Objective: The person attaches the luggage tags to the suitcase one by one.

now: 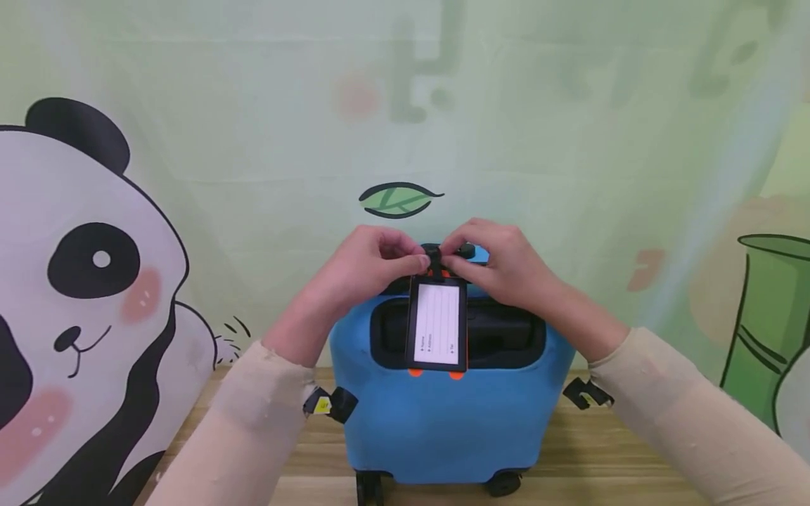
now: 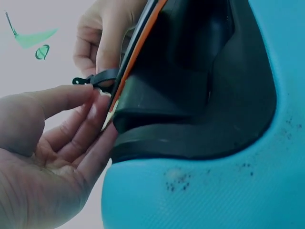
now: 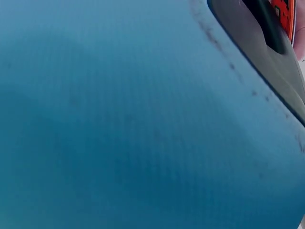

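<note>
Left hand (image 1: 373, 263), at eleven o'clock on the suitcase (image 1: 449, 422), is being clamped by thumb and fingertips on a thin black strap (image 2: 106, 75). From one o'clock, the right hand (image 1: 500, 260) is likewise being clamped on the strap, just beside the other hand's fingers. Below this shared grip, the tag (image 1: 438, 325) is being hung towards six o'clock, in front of the black recess (image 1: 509, 327) at the suitcase's twelve o'clock. The suitcase is being carried upright by its wheels (image 1: 503, 483) on the worktop (image 1: 591, 453).

Whether the strap is being passed round anything, or is being fastened, cannot be told; the join is being hidden by fingertips.

As a judgement, the greatest risk is being posed by the strap's narrowness: with so little being pinched, its end could be lost if either grip were loosened early. The tag, being left unsupported below, could then be twisted or dropped towards six o'clock. A poor alignment could also be missed, since sight is being blocked by the fingers. If the strap were pulled hard, the suitcase could be rolled, wheels being set under it.
</note>
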The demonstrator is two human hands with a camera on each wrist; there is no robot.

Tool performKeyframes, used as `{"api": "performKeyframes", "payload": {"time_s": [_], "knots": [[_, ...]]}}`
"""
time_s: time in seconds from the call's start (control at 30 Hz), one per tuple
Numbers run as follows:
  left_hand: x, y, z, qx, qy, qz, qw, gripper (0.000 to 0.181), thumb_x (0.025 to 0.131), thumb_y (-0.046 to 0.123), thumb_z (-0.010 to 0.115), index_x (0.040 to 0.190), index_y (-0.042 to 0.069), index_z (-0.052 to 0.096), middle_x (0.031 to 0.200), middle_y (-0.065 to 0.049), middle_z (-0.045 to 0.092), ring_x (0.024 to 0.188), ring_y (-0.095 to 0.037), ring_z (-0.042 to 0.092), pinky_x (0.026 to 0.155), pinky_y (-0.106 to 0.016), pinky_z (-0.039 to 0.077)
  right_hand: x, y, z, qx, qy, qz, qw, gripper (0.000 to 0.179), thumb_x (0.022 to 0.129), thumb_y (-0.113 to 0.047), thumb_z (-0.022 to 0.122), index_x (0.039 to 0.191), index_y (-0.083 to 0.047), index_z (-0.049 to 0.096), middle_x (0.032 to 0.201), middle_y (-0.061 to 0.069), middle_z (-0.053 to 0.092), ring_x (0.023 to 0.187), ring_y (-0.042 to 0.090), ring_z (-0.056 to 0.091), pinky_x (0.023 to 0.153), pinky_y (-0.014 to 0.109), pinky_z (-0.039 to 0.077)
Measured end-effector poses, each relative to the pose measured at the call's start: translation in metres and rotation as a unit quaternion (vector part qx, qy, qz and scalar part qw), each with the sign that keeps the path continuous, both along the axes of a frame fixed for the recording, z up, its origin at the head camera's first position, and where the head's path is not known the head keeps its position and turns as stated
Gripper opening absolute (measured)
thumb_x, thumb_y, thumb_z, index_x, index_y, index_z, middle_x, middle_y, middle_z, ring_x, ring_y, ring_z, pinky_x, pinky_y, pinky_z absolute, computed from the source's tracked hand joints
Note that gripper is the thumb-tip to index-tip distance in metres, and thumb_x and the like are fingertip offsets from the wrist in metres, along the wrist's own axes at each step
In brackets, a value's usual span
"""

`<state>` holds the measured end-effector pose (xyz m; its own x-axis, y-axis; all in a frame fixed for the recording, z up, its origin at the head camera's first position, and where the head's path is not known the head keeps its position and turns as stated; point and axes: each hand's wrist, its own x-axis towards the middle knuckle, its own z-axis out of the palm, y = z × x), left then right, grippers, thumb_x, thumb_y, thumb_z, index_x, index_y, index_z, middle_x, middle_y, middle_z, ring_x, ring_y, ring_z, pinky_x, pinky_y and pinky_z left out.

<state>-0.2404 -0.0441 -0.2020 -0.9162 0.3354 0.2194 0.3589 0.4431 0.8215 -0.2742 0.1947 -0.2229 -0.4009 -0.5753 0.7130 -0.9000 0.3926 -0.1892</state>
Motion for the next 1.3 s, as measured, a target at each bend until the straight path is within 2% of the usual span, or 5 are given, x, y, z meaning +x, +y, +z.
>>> {"api": "performKeyframes", "payload": {"time_s": [0.23,0.47,0.7,1.03,1.3], "knots": [[0.008,0.003,0.001,-0.025,0.017,0.041,0.9987,0.018,0.101,0.026,0.076,0.108,0.010,0.081,0.103,-0.005,0.077,0.101,-0.026,0.068,0.091,-0.041,0.058,-0.001,0.001,0.000,-0.017,-0.021,-0.002,0.9996,0.012,0.091,0.003,0.082,0.102,0.000,0.077,0.101,0.011,0.078,0.096,0.025,0.073,0.085,0.053,0.062],[0.007,0.010,-0.003,-0.033,0.038,0.043,0.9978,0.019,0.101,0.027,0.076,0.109,0.011,0.082,0.101,-0.003,0.078,0.097,-0.024,0.067,0.086,-0.039,0.058,-0.002,0.003,-0.001,-0.020,-0.036,-0.010,0.9991,0.012,0.092,0.001,0.081,0.103,0.000,0.077,0.102,0.011,0.078,0.097,0.025,0.073,0.086,0.052,0.062],[0.004,0.015,-0.008,-0.010,0.041,0.049,0.9979,0.018,0.101,0.026,0.077,0.109,0.012,0.082,0.102,-0.003,0.076,0.102,-0.023,0.065,0.086,-0.040,0.058,-0.003,0.003,-0.003,-0.026,-0.046,-0.010,0.9985,0.011,0.092,0.001,0.081,0.103,0.000,0.077,0.102,0.011,0.078,0.097,0.025,0.072,0.087,0.054,0.061],[-0.001,0.010,-0.009,0.021,0.022,0.023,0.9993,0.015,0.102,0.024,0.076,0.106,0.010,0.080,0.103,-0.006,0.075,0.107,-0.026,0.062,0.091,-0.041,0.056,-0.006,0.002,0.000,0.019,-0.135,-0.022,0.9904,0.016,0.095,-0.006,0.080,0.110,-0.002,0.077,0.106,0.009,0.079,0.094,0.023,0.072,0.092,0.050,0.061],[-0.003,0.001,-0.007,0.005,0.011,-0.005,0.9999,0.014,0.103,0.023,0.073,0.104,0.010,0.079,0.104,-0.006,0.074,0.110,-0.027,0.061,0.093,-0.043,0.055,-0.006,-0.001,-0.001,0.018,-0.101,-0.028,0.9943,0.012,0.095,-0.005,0.080,0.106,-0.001,0.078,0.103,0.010,0.079,0.093,0.024,0.073,0.089,0.048,0.062]]}}
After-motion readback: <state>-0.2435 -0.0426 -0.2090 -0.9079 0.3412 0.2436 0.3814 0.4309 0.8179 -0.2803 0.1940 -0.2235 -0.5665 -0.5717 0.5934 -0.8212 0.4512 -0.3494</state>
